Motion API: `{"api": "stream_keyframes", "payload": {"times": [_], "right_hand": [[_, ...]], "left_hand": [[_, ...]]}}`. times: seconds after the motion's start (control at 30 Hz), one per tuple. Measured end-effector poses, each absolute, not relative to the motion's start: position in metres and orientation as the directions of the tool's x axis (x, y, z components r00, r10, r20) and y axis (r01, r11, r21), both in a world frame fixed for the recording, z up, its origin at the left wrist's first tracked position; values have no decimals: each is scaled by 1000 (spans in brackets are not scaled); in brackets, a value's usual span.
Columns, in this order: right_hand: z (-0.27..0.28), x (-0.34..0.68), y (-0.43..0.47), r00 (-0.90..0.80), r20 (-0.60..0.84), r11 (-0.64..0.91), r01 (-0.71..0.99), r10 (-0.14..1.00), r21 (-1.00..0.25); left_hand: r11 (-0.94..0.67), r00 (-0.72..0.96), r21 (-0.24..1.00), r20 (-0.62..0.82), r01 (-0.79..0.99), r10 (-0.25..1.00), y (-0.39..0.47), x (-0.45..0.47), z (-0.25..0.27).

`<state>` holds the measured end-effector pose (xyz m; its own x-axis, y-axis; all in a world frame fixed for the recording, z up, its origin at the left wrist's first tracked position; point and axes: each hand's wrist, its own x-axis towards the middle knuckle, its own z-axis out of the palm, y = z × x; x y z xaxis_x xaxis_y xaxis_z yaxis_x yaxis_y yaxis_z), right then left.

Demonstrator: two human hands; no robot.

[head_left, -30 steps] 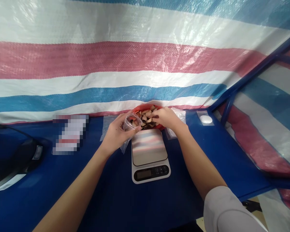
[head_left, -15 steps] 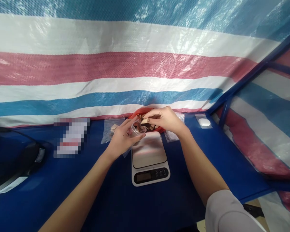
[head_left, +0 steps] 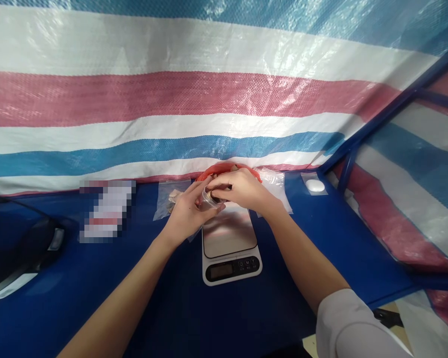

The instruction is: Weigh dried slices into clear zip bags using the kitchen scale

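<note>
My left hand (head_left: 190,209) is wrapped round a small clear plastic cup (head_left: 210,201), tilted above the far left edge of a kitchen scale (head_left: 229,233). At the cup's mouth my right hand (head_left: 239,188) has its fingers closed and dipping inside. A dark and pale dried slice shows in part by these fingertips; most of it is hidden. Behind the hands stands a red basket (head_left: 229,165) holding more dried slices, largely covered by my right hand. Nothing lies on the visible part of the scale's metal plate.
Clear bags (head_left: 164,199) lie left of the hands, and another bag with white contents (head_left: 276,189) is to the right. Farther right is a bagged white oval object (head_left: 315,186). A blurred-out packet (head_left: 110,211) and a black object (head_left: 22,248) occupy the left. Striped sheeting (head_left: 194,94) rises behind.
My right hand has moved left and slightly down from over the basket to the cup, carrying the dried slice into its mouth. The left hand keeps its hold.
</note>
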<state>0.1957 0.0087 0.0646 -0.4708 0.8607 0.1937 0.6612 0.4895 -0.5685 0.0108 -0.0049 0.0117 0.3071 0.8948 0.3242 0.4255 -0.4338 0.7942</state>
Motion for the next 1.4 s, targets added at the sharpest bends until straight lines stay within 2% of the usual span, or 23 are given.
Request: {"api": "stream_keyframes", "payload": {"times": [0.2, 0.33, 0.4, 0.57, 0.67, 0.77, 0.93, 1.07, 1.2, 1.4], "right_hand": [[64, 202, 10, -487, 175, 462, 567, 856, -682], [65, 205, 8, -511, 223, 478, 447, 830, -756], [65, 205, 7, -524, 228, 489, 437, 821, -755], [71, 203, 1, -528, 197, 512, 558, 826, -652], [74, 205, -1, -554, 256, 568, 514, 792, -643], [73, 211, 0, -550, 299, 571, 430, 780, -699], [65, 224, -1, -491, 324, 491, 258, 808, -832], [49, 239, -9, -421, 318, 419, 173, 849, -891], [28, 253, -24, -303, 235, 271, 80, 924, -959], [-4, 267, -42, -150, 98, 102, 21, 984, -995]], "left_hand": [[-441, 283, 814, 351, 379, 892, -4, 11, 11], [-442, 256, 801, 365, 402, 895, -5, 12, 11], [-467, 245, 774, 398, 427, 884, -6, 13, 9], [-498, 243, 722, 435, 481, 867, -9, 18, 3], [-476, 231, 711, 420, 518, 878, -10, 19, 0], [-464, 248, 688, 396, 558, 884, -12, 18, 0], [-503, 287, 640, 417, 581, 862, -19, 16, 0], [-556, 332, 612, 450, 563, 829, -30, 13, -3], [-574, 358, 592, 450, 566, 818, -42, 7, -11], [-551, 377, 582, 402, 599, 834, -52, 2, -20]]}}
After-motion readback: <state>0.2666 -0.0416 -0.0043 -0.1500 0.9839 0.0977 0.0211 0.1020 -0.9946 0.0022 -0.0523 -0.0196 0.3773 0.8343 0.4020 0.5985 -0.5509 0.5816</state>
